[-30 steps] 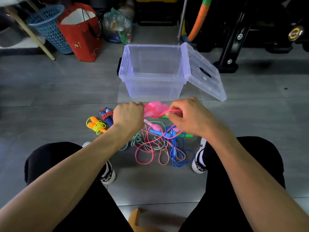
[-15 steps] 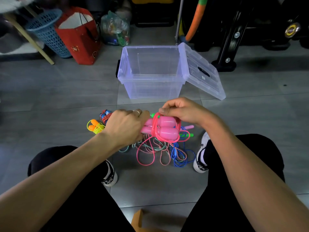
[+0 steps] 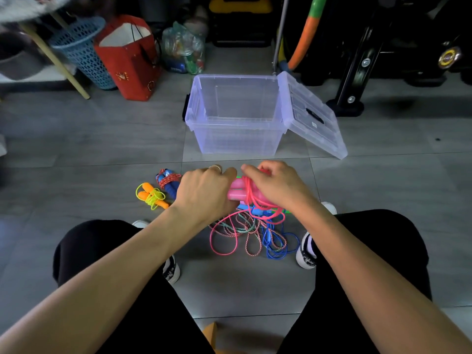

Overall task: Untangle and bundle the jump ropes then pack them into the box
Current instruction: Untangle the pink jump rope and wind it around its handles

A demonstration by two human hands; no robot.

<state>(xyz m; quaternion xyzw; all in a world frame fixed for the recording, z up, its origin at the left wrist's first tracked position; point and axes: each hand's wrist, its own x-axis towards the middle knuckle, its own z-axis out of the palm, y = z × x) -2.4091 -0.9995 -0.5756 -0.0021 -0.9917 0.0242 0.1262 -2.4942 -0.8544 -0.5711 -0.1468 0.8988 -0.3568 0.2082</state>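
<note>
Pink plastic handles, two of them laid side by side, sit between the hands, which are close together above the floor. The left hand curls its fingers round one end of the pair, a ring showing on one finger. The right hand closes over the other end, its fingertips on the pink cord that loops several times round the handles. What the right thumb does underneath is hidden, so whether it pinches the cord or only presses it down cannot be told for sure. More of that pink cord trails down from the right hand and falls in a wide loop on the grey floor tiles.

Just below both hands, between the person's shoes, lies the tangle of loose ropes: a red-and-white twisted one, a green-and-white one and a blue one, crossing each other, with a green handle partly covered by the right wrist. To the left of the left hand lie two bundles already wound: an orange-handled rope with yellow cord and, nearer the hand, a blue-handled rope with red cord.

Beyond the hands stands the clear plastic box, open, its lid leaning against its right side.
</note>
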